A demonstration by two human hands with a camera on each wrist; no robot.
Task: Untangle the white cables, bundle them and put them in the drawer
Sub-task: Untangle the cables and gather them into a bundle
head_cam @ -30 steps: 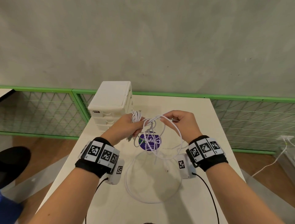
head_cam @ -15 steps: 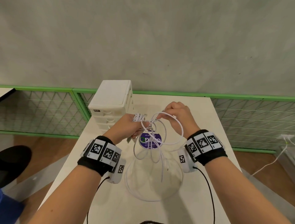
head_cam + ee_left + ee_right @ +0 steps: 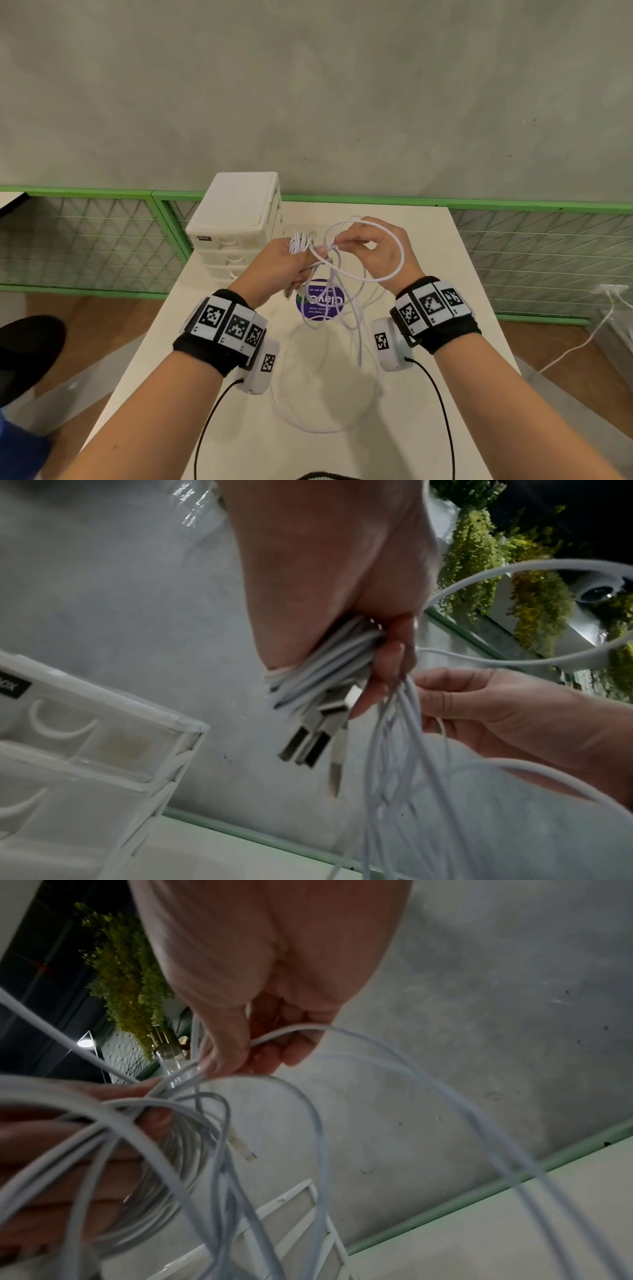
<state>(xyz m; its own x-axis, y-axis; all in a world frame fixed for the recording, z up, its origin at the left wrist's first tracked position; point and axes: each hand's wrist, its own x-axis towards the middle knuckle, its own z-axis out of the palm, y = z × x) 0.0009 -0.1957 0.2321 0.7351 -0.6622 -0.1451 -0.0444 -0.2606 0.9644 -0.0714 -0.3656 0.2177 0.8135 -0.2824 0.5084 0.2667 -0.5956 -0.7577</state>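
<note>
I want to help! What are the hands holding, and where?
Left hand grips the white cables at the coiled bunch near their plugs; right hand pinches one loose loop.

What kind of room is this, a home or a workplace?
Probably a workplace or lab corner, not a home: a bare concrete wall, green mesh partitions around a plain white table, and a small drawer unit for supplies.
</note>
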